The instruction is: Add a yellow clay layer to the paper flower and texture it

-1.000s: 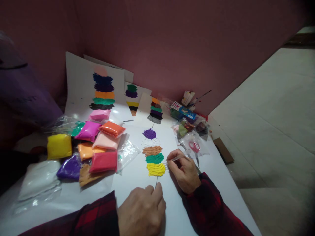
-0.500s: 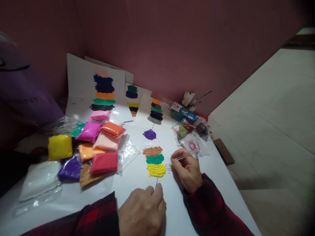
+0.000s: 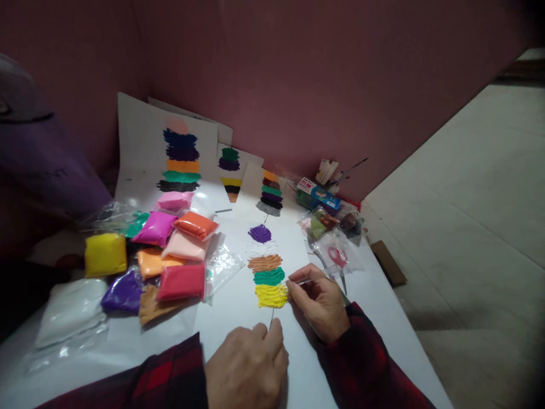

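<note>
Compared with half a second ago, the right hand (image 3: 321, 307) has slid leftward, bringing its clear tool (image 3: 331, 271) back to the yellow band (image 3: 271, 296), while the left hand (image 3: 247, 363) stays put. Nearest, that left hand rests on the white sheet (image 3: 225, 309), fingers together beside a thin dark line; whether it grips anything I cannot tell. The right hand pinches the tool between thumb and fingertips at the yellow band's right edge. That band lies lowest in the stack, just below the green band (image 3: 269, 276), with brown and purple farther up. The step in hand seems to be texturing the yellow edge; the next move calls for a light, steady stroke with the sheet held still. Beyond, finished-looking banded pictures lean near the wall (image 3: 298, 74).
</note>
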The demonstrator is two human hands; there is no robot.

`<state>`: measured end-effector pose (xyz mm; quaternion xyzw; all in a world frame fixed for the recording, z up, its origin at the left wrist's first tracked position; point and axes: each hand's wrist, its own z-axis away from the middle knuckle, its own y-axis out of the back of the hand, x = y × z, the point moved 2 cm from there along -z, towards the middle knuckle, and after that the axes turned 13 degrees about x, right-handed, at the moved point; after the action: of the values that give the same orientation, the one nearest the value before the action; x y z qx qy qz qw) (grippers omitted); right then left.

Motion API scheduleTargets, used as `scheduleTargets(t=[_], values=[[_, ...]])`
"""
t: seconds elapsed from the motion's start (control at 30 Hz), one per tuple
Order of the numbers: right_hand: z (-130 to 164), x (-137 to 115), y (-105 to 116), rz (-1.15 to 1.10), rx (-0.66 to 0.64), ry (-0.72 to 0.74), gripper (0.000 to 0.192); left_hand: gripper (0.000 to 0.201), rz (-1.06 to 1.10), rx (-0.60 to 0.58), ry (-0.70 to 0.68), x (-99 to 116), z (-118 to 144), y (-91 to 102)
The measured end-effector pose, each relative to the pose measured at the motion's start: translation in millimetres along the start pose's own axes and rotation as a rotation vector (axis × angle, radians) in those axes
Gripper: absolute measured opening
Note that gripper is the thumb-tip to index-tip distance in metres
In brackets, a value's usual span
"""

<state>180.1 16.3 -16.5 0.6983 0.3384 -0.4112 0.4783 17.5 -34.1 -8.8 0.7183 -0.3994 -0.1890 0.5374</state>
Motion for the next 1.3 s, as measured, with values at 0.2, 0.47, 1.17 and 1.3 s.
scheduleTargets(t=[0.2, 0.47, 1.17, 1.3], values=[[2, -3, -1, -0.003, -0.035, 0.008, 0.015, 0.016, -0.001, -0.017, -0.003, -1, -1, -0.8], [2, -5, -3, 0.059, -0.063, 0.125, 0.012, 0.017, 0.019, -0.023, 0.004, -2, 1, -2.5], [1, -17, -2, 0.199, 0.067, 0.377, 0.012, 0.018, -0.012, -0.02, -0.046, 1, -1, 1.7], [1, -17, -2, 0.227, 0.091, 0.386, 0.012, 0.016, -0.021, 0.035, -0.038, 1, 0, 1.3]])
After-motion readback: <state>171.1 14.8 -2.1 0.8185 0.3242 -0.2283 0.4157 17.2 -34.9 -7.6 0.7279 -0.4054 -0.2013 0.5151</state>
